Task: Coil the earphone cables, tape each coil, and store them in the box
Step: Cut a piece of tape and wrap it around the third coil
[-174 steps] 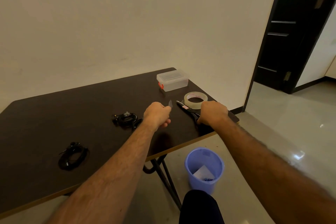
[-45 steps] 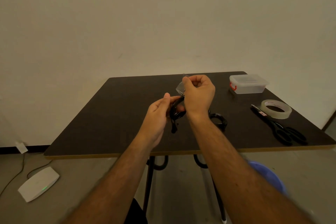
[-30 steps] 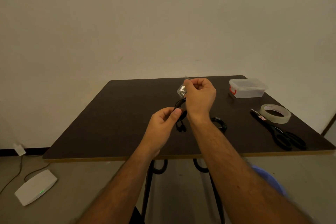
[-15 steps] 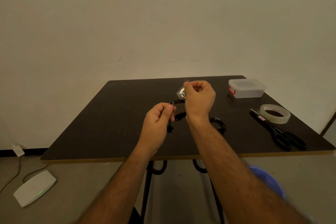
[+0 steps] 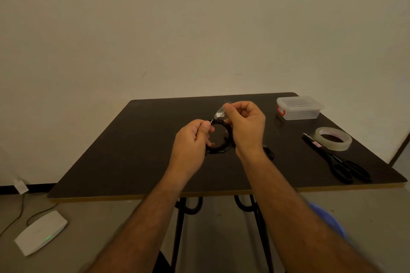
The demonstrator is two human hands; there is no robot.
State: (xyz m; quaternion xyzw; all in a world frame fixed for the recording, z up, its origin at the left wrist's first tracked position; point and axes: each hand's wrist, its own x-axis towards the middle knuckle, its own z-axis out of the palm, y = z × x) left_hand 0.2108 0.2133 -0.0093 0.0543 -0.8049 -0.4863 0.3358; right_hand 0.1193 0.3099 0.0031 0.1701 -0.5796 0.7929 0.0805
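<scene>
Above the worktop (image 5: 133,150), the left hand (image 5: 190,139) pinches the coiled earphone cable (image 5: 218,137) while the right hand (image 5: 246,126) pinches a tape strip (image 5: 219,113) just over it. Taping appears in hand; next, wrapping the strip around the coil, before the closed box (image 5: 299,108).

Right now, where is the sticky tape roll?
The tape roll lies on the table's right side, nearer than the plastic box, touching the tips of the black scissors.
</scene>
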